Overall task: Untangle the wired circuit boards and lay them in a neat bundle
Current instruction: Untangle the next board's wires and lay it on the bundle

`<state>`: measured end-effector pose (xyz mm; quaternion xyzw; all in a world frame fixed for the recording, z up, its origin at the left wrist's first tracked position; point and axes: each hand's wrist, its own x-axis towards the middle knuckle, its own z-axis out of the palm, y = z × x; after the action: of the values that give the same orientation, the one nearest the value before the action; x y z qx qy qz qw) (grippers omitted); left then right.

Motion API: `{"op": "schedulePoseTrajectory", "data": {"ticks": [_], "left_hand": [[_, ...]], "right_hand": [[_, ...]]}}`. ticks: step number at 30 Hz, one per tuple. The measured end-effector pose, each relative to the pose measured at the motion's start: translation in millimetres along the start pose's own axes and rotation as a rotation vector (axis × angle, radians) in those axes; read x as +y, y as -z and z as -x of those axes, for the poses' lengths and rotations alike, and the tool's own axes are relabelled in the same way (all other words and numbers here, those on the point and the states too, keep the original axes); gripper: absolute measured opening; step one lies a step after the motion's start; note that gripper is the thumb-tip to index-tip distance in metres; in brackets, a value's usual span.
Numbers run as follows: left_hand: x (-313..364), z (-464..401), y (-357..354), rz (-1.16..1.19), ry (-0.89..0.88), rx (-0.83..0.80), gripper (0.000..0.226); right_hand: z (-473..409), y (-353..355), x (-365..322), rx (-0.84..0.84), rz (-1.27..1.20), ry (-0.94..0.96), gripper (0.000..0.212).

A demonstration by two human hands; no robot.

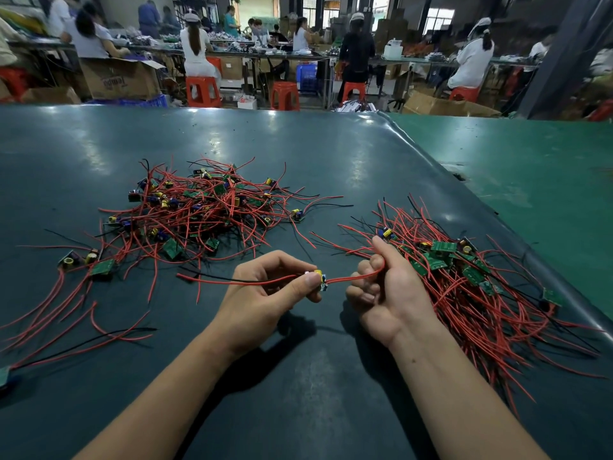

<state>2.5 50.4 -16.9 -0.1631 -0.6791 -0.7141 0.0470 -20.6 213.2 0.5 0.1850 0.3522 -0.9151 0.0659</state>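
Note:
A tangled heap of small green circuit boards with red and black wires (199, 210) lies on the dark table at centre left. To the right, a bundle of boards with their red wires running the same way (464, 280) rests beside my right hand. My left hand (265, 293) pinches one small board with a yellow capacitor (320, 278) between thumb and fingers. Its red and black wires trail off to the left. My right hand (381, 290) grips the board's other red wires (351, 277), thumb up, fingers curled around them.
A few loose wired boards (89, 260) lie at the left, and another sits at the table's left edge (5, 373). A green mat (530, 180) covers the table at the right. Behind the table's far edge, people sit on red stools at workbenches.

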Motion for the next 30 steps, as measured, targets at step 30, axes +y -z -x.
{"op": "schedulePoseTrajectory", "data": {"ticks": [30], "left_hand": [[5.7,-8.3,11.2,0.261,-0.001,0.234,0.012]], "right_hand": [[1.0,-1.2,1.8,0.099,0.305,0.613,0.025]]}}
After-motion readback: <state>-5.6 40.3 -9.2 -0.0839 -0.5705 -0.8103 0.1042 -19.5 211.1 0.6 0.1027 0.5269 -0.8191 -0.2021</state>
